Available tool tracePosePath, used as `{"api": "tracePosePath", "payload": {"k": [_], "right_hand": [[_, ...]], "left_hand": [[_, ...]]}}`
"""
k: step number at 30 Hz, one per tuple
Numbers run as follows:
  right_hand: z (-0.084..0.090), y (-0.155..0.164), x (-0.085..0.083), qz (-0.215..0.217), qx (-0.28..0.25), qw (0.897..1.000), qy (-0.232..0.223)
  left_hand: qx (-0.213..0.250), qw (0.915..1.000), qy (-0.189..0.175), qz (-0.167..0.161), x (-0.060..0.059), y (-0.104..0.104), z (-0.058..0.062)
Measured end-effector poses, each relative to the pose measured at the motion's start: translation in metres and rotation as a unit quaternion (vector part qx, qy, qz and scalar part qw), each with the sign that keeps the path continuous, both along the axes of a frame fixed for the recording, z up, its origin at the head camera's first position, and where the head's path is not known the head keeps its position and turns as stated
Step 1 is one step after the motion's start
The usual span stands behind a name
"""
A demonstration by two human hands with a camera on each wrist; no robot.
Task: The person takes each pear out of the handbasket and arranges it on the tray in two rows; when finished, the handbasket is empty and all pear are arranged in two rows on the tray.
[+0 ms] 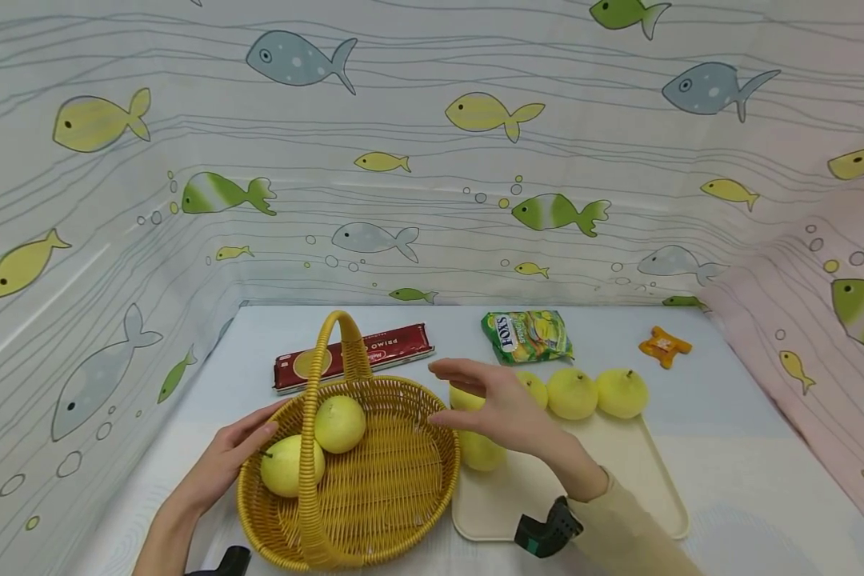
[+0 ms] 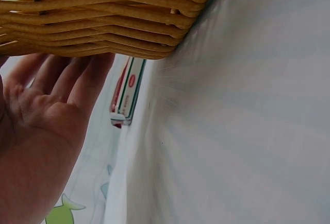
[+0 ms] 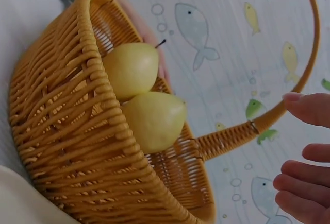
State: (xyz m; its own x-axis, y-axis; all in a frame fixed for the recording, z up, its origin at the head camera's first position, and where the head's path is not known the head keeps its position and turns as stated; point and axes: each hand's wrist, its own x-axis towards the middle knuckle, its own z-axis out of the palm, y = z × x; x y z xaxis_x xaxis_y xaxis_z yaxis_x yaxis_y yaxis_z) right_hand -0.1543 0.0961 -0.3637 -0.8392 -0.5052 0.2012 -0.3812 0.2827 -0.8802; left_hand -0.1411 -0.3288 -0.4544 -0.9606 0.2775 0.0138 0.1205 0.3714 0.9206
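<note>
Here, 2 pears (image 1: 315, 445) lie in the basket (image 1: 374, 512) between both hands' fingers (image 1: 455, 373).

A yellow wicker basket (image 1: 374, 488) with a tall arched handle is sitting upright at 6 o'clock on the table. Two pale yellow pears (image 1: 317, 444) are lying touching in its 9 o'clock half, one with its stem pointing toward 9. More pears (image 1: 596, 392) are resting in a row on the cream tray's (image 1: 648, 480) 12 o'clock edge, just beside the basket at 3 o'clock.
</note>
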Motion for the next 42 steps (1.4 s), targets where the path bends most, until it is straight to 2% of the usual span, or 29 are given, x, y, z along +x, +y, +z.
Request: {"api": "tracePosePath", "payload": {"k": [8,15,25,38,42], "right_hand": [[0.004,-0.033,-0.006,0.044,0.024,0.999,0.01],[0.0,-0.06,-0.016,0.075,0.028,0.997,-0.008],[-0.003,-0.09,-0.026,0.074,0.066,0.995,-0.016],[-0.014,-0.122,-0.037,0.087,0.092,0.992,-0.028],[-0.02,-0.126,-0.039,0.079,0.095,0.991,-0.048]], "left_hand": [[-0.005,1.0,-0.002,0.001,-0.001,-0.001,0.001],[-0.002,0.9999,-0.008,0.008,0.0,0.0,0.002],[-0.008,0.9999,-0.001,0.006,0.001,0.003,0.003],[-0.016,0.9998,-0.004,0.015,0.0,-0.001,0.001],[-0.017,0.9998,-0.003,0.01,0.001,0.002,0.001]]}}
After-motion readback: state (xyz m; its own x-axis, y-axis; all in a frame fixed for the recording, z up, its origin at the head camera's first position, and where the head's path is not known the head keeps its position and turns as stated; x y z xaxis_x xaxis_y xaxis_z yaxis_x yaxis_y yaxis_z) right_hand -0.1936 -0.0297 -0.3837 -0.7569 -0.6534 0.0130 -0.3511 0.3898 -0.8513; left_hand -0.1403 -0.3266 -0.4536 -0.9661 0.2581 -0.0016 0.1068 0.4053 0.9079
